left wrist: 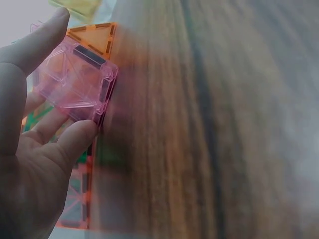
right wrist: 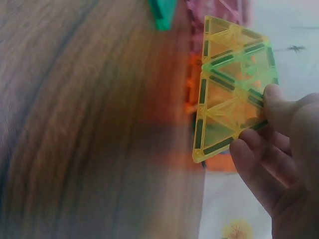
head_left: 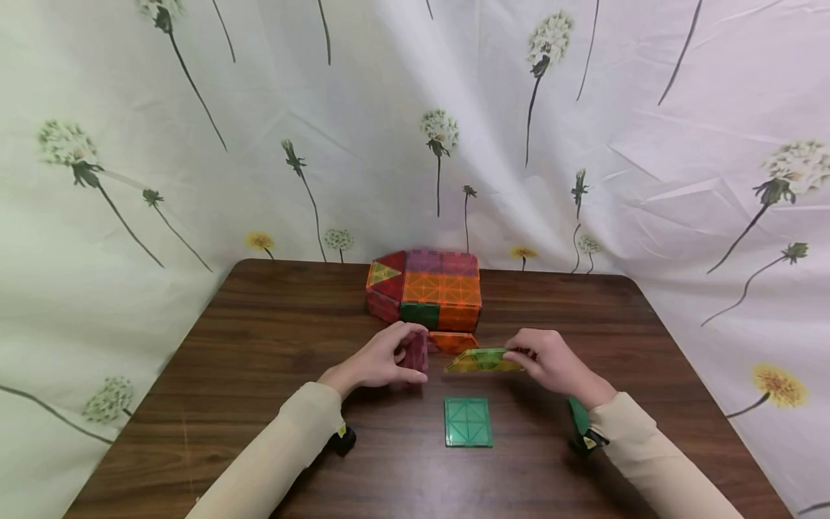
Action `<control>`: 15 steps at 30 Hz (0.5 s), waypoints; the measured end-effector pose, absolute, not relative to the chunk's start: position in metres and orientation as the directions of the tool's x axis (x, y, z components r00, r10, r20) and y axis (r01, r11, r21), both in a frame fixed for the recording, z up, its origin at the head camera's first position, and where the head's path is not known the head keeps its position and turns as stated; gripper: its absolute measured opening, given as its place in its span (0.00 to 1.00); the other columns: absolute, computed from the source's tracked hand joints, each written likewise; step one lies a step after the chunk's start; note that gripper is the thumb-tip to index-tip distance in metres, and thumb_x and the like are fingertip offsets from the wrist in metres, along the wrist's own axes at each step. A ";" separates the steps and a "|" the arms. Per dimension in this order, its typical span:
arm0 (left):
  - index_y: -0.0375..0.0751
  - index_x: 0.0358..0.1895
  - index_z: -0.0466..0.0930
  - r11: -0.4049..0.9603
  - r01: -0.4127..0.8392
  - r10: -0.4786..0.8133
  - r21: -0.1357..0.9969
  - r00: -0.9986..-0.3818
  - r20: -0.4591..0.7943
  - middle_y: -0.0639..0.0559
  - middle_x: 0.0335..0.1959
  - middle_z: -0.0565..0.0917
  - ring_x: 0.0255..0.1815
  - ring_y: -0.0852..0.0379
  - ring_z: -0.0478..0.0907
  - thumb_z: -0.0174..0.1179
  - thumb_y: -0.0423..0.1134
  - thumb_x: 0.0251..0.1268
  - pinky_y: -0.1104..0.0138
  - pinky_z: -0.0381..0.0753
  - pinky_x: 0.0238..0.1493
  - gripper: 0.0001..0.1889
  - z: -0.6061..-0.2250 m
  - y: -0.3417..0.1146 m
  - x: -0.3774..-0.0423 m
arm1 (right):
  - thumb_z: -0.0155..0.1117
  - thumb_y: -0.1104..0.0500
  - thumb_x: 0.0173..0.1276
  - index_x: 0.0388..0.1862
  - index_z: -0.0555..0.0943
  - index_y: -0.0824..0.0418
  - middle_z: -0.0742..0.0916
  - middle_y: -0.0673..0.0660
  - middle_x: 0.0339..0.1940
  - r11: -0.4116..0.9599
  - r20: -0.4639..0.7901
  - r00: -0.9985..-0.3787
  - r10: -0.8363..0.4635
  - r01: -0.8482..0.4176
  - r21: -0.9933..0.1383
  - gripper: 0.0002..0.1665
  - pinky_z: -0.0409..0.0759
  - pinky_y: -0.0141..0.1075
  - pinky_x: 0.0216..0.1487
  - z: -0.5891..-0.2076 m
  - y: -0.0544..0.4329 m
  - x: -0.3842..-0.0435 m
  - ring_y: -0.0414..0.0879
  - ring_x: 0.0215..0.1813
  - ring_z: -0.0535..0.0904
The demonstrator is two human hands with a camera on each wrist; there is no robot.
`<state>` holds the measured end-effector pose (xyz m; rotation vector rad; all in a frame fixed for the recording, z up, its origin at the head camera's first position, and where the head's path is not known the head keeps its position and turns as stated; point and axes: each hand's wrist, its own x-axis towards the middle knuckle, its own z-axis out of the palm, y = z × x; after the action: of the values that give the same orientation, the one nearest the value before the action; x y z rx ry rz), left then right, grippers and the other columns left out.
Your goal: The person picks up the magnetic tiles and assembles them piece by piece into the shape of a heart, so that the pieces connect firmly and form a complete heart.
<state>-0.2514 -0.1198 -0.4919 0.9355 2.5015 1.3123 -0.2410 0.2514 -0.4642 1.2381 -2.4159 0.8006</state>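
Note:
Thumb and fingers of my left hand (head_left: 376, 358) grip a pink translucent magnetic tile (left wrist: 70, 82) that stands upright near the table's middle. Just behind it an orange tile piece (head_left: 455, 342) stands, joined close to the pink one in the head view. My right hand (head_left: 552, 358) pinches one end of a trapezoid panel (right wrist: 234, 94), made of yellow triangle tiles with a green one between them. The panel is raised on edge, its far end pointing toward the pink tile, a small gap apart. A flat green square tile (head_left: 468, 422) lies in front of both hands.
Behind the hands stands a boxy tile structure (head_left: 441, 290) in orange, purple, red and green. Another green piece (head_left: 578, 415) is partly hidden by the right wrist. The brown wooden table (head_left: 279, 324) ends at a white dandelion-print cloth (head_left: 376, 144).

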 end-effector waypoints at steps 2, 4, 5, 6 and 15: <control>0.47 0.73 0.71 0.415 0.450 0.599 0.791 -0.789 0.134 0.51 0.63 0.75 0.63 0.54 0.74 0.80 0.49 0.59 0.58 0.83 0.61 0.40 -0.491 -0.119 -0.253 | 0.75 0.64 0.70 0.37 0.88 0.55 0.86 0.45 0.31 0.467 0.488 -0.566 -0.664 -0.824 -0.321 0.04 0.79 0.29 0.30 -0.467 0.244 -0.243 0.31 0.29 0.77; 0.47 0.74 0.71 0.420 0.450 0.598 0.788 -0.790 0.132 0.51 0.63 0.75 0.63 0.53 0.74 0.79 0.49 0.60 0.57 0.83 0.61 0.40 -0.490 -0.119 -0.254 | 0.75 0.64 0.69 0.35 0.87 0.56 0.85 0.44 0.29 0.473 0.470 -0.570 -0.674 -0.821 -0.318 0.05 0.78 0.30 0.29 -0.471 0.236 -0.245 0.31 0.29 0.76; 0.46 0.74 0.71 0.424 0.449 0.597 0.786 -0.791 0.130 0.51 0.64 0.75 0.63 0.53 0.74 0.79 0.49 0.60 0.56 0.83 0.61 0.40 -0.490 -0.119 -0.255 | 0.75 0.64 0.69 0.35 0.87 0.56 0.85 0.44 0.29 0.474 0.463 -0.571 -0.678 -0.821 -0.317 0.05 0.78 0.30 0.29 -0.472 0.232 -0.245 0.31 0.29 0.76; 0.46 0.74 0.71 0.424 0.450 0.597 0.786 -0.792 0.132 0.50 0.64 0.75 0.63 0.53 0.74 0.79 0.50 0.60 0.56 0.83 0.62 0.41 -0.490 -0.119 -0.255 | 0.75 0.63 0.70 0.35 0.87 0.55 0.84 0.44 0.29 0.475 0.457 -0.569 -0.684 -0.822 -0.314 0.04 0.78 0.30 0.29 -0.474 0.229 -0.246 0.31 0.29 0.75; 0.48 0.73 0.71 0.441 0.445 0.594 0.779 -0.796 0.119 0.52 0.62 0.75 0.61 0.55 0.74 0.80 0.51 0.58 0.57 0.83 0.60 0.41 -0.491 -0.117 -0.258 | 0.75 0.65 0.69 0.37 0.88 0.57 0.85 0.45 0.31 0.434 0.453 -0.539 -0.710 -0.842 -0.320 0.04 0.81 0.30 0.32 -0.481 0.207 -0.246 0.33 0.32 0.79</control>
<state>-0.2584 -0.1166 -0.4908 0.9167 2.5167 1.2806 -0.2461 0.2067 -0.4811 1.3499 -2.4384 0.7603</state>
